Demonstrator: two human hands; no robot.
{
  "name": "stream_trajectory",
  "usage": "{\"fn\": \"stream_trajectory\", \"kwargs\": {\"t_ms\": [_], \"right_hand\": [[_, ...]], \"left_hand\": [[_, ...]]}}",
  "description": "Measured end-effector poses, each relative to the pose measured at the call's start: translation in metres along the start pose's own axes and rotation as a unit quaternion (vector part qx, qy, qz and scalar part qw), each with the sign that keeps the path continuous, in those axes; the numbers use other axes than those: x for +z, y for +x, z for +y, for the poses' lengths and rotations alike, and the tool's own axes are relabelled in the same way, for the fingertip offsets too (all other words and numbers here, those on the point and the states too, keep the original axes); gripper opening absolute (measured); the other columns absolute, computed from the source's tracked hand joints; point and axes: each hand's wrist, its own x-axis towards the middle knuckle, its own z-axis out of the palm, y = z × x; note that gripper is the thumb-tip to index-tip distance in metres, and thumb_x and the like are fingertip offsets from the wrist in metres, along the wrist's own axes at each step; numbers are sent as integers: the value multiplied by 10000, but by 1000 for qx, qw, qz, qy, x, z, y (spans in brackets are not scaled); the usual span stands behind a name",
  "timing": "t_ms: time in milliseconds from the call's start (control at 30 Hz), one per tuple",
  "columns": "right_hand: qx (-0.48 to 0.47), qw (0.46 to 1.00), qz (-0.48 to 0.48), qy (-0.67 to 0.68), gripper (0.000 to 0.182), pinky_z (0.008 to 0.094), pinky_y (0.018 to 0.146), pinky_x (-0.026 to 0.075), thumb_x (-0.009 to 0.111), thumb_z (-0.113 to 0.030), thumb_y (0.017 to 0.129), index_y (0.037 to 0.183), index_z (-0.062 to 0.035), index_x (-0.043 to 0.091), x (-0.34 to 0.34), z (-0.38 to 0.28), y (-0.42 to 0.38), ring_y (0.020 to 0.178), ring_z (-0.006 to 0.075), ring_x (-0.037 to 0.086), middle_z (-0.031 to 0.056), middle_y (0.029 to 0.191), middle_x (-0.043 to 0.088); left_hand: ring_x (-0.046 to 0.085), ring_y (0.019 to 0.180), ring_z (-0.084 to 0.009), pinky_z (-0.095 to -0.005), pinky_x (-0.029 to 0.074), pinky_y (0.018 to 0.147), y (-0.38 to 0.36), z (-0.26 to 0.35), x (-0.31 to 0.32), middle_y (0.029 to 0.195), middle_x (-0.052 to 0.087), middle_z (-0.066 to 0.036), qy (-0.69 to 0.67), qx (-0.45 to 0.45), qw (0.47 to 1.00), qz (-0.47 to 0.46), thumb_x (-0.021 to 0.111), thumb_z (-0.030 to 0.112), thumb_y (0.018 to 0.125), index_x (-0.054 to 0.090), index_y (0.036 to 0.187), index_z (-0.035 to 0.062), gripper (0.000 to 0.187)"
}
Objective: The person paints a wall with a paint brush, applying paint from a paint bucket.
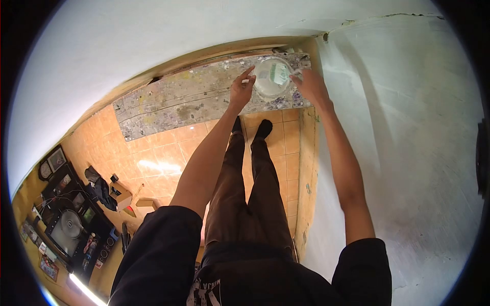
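Observation:
A round, whitish translucent lid or container (273, 77) with a green label rests near the right end of a paint-spotted wooden board (178, 99). My left hand (242, 90) is at its left edge, thumb and index finger apart, with nothing visible between them. On the other side, my right hand (310, 85) has its fingers at the right edge of the round thing. Thumb and index finger seem drawn together there, but what lies between them is too small to make out.
Pale walls (408, 127) rise beyond the board and on the right. Below lies an orange tiled floor (168, 153), with my feet under the board. At the lower left are a dark cabinet (76, 219), a fan (71, 224), a cardboard box (121, 196) and a lit tube lamp (87, 289).

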Motion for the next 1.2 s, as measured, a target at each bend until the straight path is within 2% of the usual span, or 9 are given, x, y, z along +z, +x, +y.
{"fn": "stream_trajectory", "kwargs": {"t_ms": [67, 167, 367, 467, 567, 667, 767, 1000, 1200], "right_hand": [[43, 997, -43, 39, 414, 458, 711, 506, 603, -389, 882, 867, 20, 660, 14, 9, -16, 786, 416, 639, 243, 805, 649], [45, 986, 60, 151, 460, 396, 616, 453, 562, -430, 920, 899, 21, 647, 55, 28, -42, 630, 307, 608, 150, 643, 612], [139, 933, 13, 331, 463, 314, 550, 419, 539, -437, 939, 899, 15, 637, 72, 20, -75, 563, 130, 506, 41, 583, 517], [169, 919, 36, 354, 430, 345, 572, 435, 540, -415, 940, 921, 2, 642, 91, 22, -76, 573, 195, 557, 83, 601, 562], [144, 965, 73, 209, 487, 432, 730, 496, 526, -411, 921, 1017, 52, 642, 85, 14, -75, 805, 372, 657, 225, 859, 671], [140, 972, 108, 156, 476, 465, 792, 500, 525, -394, 917, 1024, 56, 641, 66, -3, -73, 892, 388, 651, 258, 942, 659], [137, 979, 121, 89, 478, 469, 650, 482, 520, -415, 934, 921, 50, 628, 68, -2, -74, 735, 419, 620, 256, 737, 627], [138, 978, 106, 115, 478, 480, 616, 462, 519, -418, 935, 854, 42, 625, 58, -10, -76, 689, 419, 608, 250, 721, 618], [127, 943, 86, 294, 446, 362, 542, 433, 498, -419, 961, 886, 8, 602, 104, 21, -75, 559, 212, 545, 97, 638, 562]], "left_hand": [[494, 601, -63, -272, 445, 584, 1, -1, 0, 823, 581, -8, -2, 10, 1000, 0, 600, 242, 937, 576, 1304, 190, 372], [483, 589, -63, -272, 440, 578, 3, -7, 2, 815, 581, -8, 3, 13, 1000, 4, 602, 252, 936, 577, 1302, 195, 372], [478, 560, -76, -280, 444, 574, 10, -24, 4, 784, 600, -5, 25, 42, 999, 2, 603, 257, 933, 577, 1299, 203, 371], [516, 571, -83, -287, 460, 588, 10, -21, 4, 775, 610, -10, 23, 58, 998, 15, 607, 248, 928, 581, 1292, 211, 367], [567, 604, -91, -299, 478, 611, 1, -4, 1, 775, 617, -15, 58, 44, 997, 25, 611, 240, 923, 585, 1285, 222, 363], [598, 627, -97, -309, 491, 617, -4, 17, 0, 777, 621, -16, 111, 48, 992, 27, 610, 236, 923, 584, 1283, 227, 361], [599, 627, -90, -311, 498, 616, -4, 7, -1, 775, 621, -19, 115, 81, 990, 30, 609, 236, 923, 582, 1285, 229, 362], [620, 745, -128, -345, 503, 726, -15, 44, -1, 807, 630, -25, 38, -74, 997, 0, 591, 262, 936, 582, 1283, 231, 348], [630, 806, -191, -354, 496, 748, -14, 30, 2, 876, 637, -70, 169, 72, 982, 40, 554, 300, 953, 576, 1287, 205, 348]]}}
